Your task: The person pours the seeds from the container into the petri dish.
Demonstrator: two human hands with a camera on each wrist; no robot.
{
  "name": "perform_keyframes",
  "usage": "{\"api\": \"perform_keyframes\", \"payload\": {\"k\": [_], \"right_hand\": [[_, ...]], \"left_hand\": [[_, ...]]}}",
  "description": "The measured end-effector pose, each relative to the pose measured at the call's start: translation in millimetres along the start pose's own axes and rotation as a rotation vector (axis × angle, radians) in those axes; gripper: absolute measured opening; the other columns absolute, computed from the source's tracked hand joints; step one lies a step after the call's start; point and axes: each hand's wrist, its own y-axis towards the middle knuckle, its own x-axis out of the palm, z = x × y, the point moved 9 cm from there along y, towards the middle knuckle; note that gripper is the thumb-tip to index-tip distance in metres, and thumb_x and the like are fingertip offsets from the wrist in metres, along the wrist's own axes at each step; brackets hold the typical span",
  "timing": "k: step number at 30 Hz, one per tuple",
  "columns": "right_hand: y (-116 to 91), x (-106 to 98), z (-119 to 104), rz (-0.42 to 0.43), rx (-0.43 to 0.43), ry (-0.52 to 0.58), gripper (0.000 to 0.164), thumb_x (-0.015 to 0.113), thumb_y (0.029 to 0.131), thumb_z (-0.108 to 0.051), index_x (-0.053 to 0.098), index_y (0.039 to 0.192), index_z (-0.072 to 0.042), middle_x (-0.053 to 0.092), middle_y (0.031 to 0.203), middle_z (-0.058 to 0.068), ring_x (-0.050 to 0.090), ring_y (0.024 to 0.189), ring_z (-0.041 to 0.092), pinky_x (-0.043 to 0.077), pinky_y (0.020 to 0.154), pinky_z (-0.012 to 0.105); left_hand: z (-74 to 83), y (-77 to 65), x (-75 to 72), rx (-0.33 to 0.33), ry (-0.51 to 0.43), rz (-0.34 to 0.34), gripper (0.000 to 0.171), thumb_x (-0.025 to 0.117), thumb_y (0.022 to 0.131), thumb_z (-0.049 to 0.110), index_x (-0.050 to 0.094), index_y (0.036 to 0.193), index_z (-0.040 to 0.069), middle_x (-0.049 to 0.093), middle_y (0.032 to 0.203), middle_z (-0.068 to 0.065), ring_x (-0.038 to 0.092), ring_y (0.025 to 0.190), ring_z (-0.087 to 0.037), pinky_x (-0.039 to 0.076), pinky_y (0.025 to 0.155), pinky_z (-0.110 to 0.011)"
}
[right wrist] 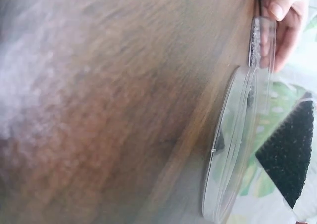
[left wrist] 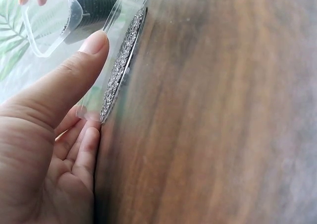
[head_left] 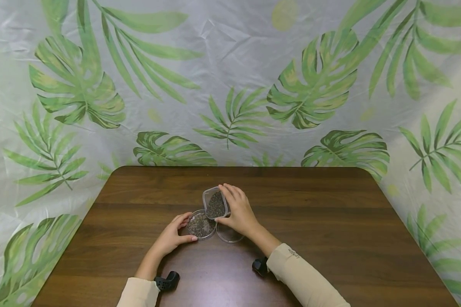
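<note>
My left hand [head_left: 170,237] grips a clear round dish [left wrist: 110,105] lying flat on the table, thumb on its near edge and fingers around the far side. Greyish granules [head_left: 201,226] cover the dish's bottom. In my right hand [head_left: 240,214] is a clear square plastic container [head_left: 205,204], pinched by its side between thumb and fingers. It tilts toward the left, its lower corner over the dish's right edge in the head view. Dark granules [right wrist: 293,149] lie heaped inside it. A second clear round dish [right wrist: 229,149] stands right beside the first, partly hidden under my right hand.
The brown wooden table [head_left: 330,213] has rounded far corners. Behind it hangs a pale curtain [head_left: 238,55] with green leaf prints. Black wrist devices [head_left: 168,281] are worn at both cream sleeves [head_left: 305,273].
</note>
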Motion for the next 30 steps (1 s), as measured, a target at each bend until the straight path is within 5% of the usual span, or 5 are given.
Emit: {"api": "perform_keyframes", "payload": {"k": [8,17,26,30], "right_hand": [[-4,-1,9,0.017,0.081,0.134,0.098,0.083,0.060,-0.037,0.030,0.140,-0.014,0.033,0.138,0.007,0.028,0.124,0.030,0.028,0.100,0.047],[-8,-1,20,0.025,0.187,0.252,0.101,0.083,0.059,-0.039,0.027,0.141,-0.021,0.033,0.139,0.004,0.027,0.125,0.027,0.030,0.099,0.046],[-13,-4,29,0.062,0.270,0.327,0.100,0.082,0.058,-0.043,0.030,0.140,-0.019,0.034,0.139,0.002,0.031,0.122,0.026,0.037,0.093,0.048],[-15,-6,31,0.058,0.297,0.352,0.100,0.080,0.059,-0.046,0.027,0.140,-0.022,0.033,0.139,0.002,0.032,0.121,0.024,0.038,0.092,0.048]], "left_hand": [[-0.5,-0.3,1.4,-0.005,0.007,-0.003,0.078,0.078,0.068,0.023,0.040,0.134,0.003,0.042,0.128,-0.014,0.043,0.116,-0.029,0.035,0.098,-0.038],[33.4,-7.6,-2.5,-0.033,-0.006,-0.018,0.073,0.075,0.072,0.007,0.037,0.133,-0.006,0.039,0.128,-0.024,0.041,0.115,-0.037,0.033,0.098,-0.045],[32.9,-7.1,-3.0,-0.020,-0.005,-0.003,0.074,0.076,0.070,0.007,0.037,0.132,-0.007,0.040,0.127,-0.025,0.042,0.114,-0.038,0.034,0.097,-0.045],[16.5,-3.7,-1.5,-0.016,-0.002,0.009,0.075,0.077,0.070,0.010,0.039,0.132,-0.003,0.041,0.127,-0.021,0.043,0.114,-0.036,0.034,0.097,-0.044]]}}
